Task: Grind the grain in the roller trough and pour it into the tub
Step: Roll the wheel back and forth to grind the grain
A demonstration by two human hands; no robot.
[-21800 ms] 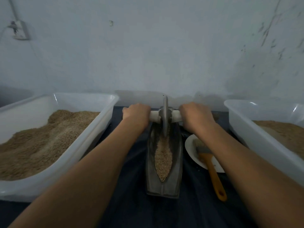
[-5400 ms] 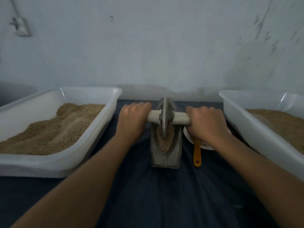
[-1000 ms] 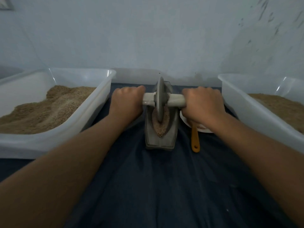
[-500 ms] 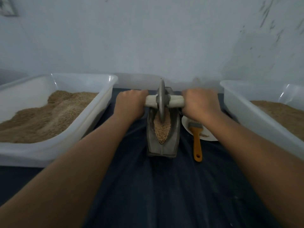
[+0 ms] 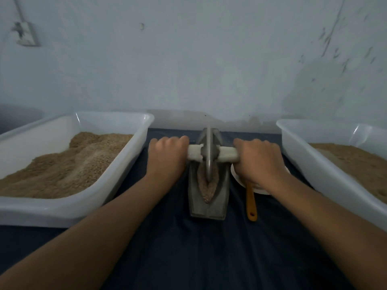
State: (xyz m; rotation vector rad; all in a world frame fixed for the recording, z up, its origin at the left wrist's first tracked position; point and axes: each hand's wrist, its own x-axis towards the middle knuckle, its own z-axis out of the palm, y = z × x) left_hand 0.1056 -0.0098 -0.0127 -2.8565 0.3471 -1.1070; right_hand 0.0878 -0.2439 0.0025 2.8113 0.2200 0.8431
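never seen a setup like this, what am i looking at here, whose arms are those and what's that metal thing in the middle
There is no machine here: the arms belong to a person, and the one picture comes from a camera worn on their head, looking forward and down.

The metal thing is a roller trough, a narrow boat-shaped channel with grain in it. A metal wheel stands on edge in the channel, on a pale handle that sticks out on both sides. The left hand grips one end and the right hand grips the other, fingers curled round it.

On the dark cloth, a white tub of brown grain sits on the left and another tub on the right. Beside the trough lies a brush with an orange handle, its head hidden under the right hand, on a small white plate.
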